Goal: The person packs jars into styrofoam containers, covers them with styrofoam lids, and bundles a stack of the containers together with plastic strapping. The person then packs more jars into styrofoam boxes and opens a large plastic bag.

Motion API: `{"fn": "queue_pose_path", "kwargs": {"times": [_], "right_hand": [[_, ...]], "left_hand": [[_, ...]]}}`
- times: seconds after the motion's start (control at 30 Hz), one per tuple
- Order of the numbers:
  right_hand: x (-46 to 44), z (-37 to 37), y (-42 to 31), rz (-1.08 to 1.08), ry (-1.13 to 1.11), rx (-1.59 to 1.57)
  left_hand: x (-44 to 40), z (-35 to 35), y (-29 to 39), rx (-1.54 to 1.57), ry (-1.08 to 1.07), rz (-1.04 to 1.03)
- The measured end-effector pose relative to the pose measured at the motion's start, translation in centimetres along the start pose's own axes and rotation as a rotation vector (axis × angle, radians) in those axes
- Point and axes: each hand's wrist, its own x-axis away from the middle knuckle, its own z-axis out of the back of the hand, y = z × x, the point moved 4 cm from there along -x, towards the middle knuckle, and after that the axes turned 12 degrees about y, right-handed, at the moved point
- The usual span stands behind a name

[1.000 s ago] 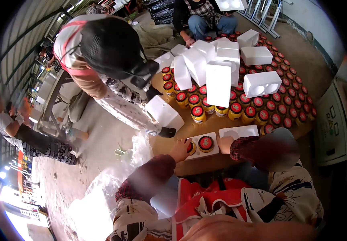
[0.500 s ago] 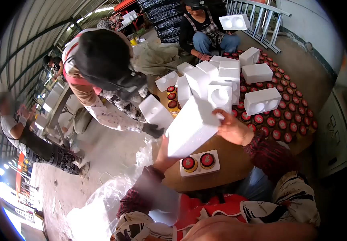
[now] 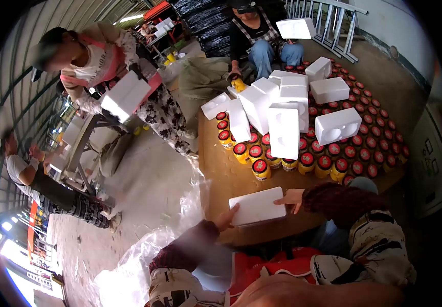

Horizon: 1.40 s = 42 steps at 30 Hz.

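Observation:
A white foam box (image 3: 258, 206) lies near the front edge of the round table, its plain top facing up. My left hand (image 3: 225, 219) grips its left end, thumb along the side. At the opposite end, my right hand (image 3: 291, 199) holds the corner, with the thumb on top and the fingers beside it. The two red-lidded jars seen earlier are hidden under the foam. Beyond my hands stand rows of yellow jars with red lids (image 3: 261, 170). White foam blocks with round hollows (image 3: 284, 133) are heaped on top of those jars.
Across the brown table (image 3: 213, 174), a seated person (image 3: 262, 43) touches a jar and holds a foam block (image 3: 296, 28). A standing person at left carries another foam block (image 3: 126, 96). Clear plastic sheeting (image 3: 144, 261) lies left of me; a ladder (image 3: 328, 25) leans behind.
My hands have lowered the tilted foam block over the two jars in the foam base, covering them. The person at left has straightened and moved away from the table with a foam block.

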Motion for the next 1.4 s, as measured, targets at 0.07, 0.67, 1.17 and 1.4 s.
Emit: {"fn": "queue_pose_path", "kwargs": {"times": [0.07, 0.67, 1.17, 1.4], "right_hand": [[0.1, 0.6, -0.5, 0.016, 0.093, 0.007], [-6.4, -11.9, 0.8, -0.085, -0.196, -0.958], [-14.9, -11.5, -14.3, 0.178, -0.030, -1.213], [-0.7, -0.2, -16.2, 1.286, 0.913, 0.190]], "left_hand": [[-1.6, 0.1, -0.4, 0.009, -0.011, 0.020], [-2.1, 8.2, 8.8, -0.098, 0.441, -1.137], [-2.6, 8.4, 12.5, 0.021, 0.737, -0.817], [1.0, 6.7, 13.1, -0.244, 0.866, -0.885]]}}
